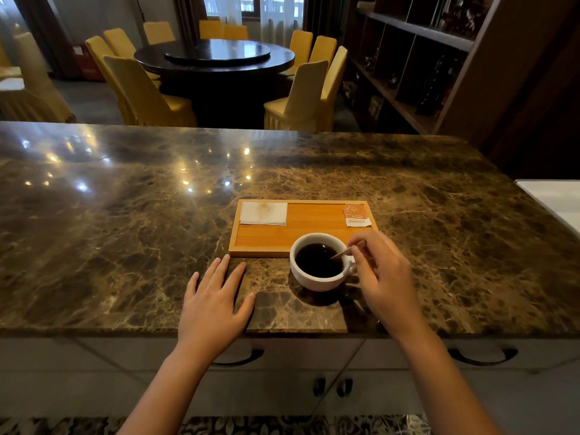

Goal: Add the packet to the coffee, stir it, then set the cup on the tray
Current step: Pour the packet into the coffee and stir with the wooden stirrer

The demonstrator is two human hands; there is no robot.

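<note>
A white cup (306, 277) of dark coffee stands on the marble counter, just in front of the wooden tray (301, 229). My right hand (381, 274) pinches a thin wooden stir stick (341, 254) whose tip dips into the coffee at the cup's right side. An orange and white packet (356, 215) lies on the tray's far right corner. My left hand (216, 301) rests flat on the counter to the left of the cup, fingers spread, holding nothing.
A folded white napkin (263, 213) with a faint stain lies on the tray's far left corner. The marble counter (125, 215) stretches wide to both sides. Beyond it stand a round dark table, yellow chairs and a dark shelf unit (423, 58).
</note>
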